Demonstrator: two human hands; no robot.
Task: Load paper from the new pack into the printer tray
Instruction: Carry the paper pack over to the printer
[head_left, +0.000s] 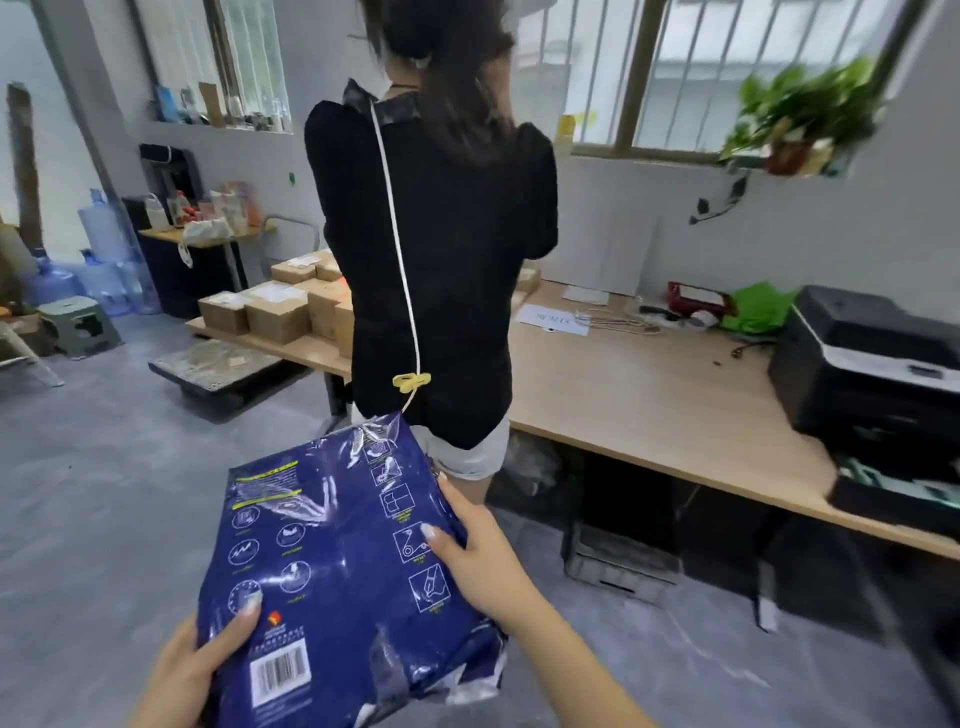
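Note:
I hold a dark blue, glossy paper pack (337, 561) in both hands, low in the middle of the head view. Its back shows white icons and a barcode, and its near right corner looks torn. My left hand (202, 660) grips the near left corner with the thumb on top. My right hand (478, 556) clasps the right edge. The black printer (872, 374) stands on the wooden desk (649, 395) at the far right, well away from the pack. A dark tray (898, 499) with pale sheets juts out below the printer.
A person in a black top (436, 249) stands with their back to me, right beyond the pack, at the desk. Cardboard boxes (280, 306) sit on a low table at the left. Water jugs (104, 260) and a stool (78, 322) lie farther left. Crates (618, 561) are under the desk.

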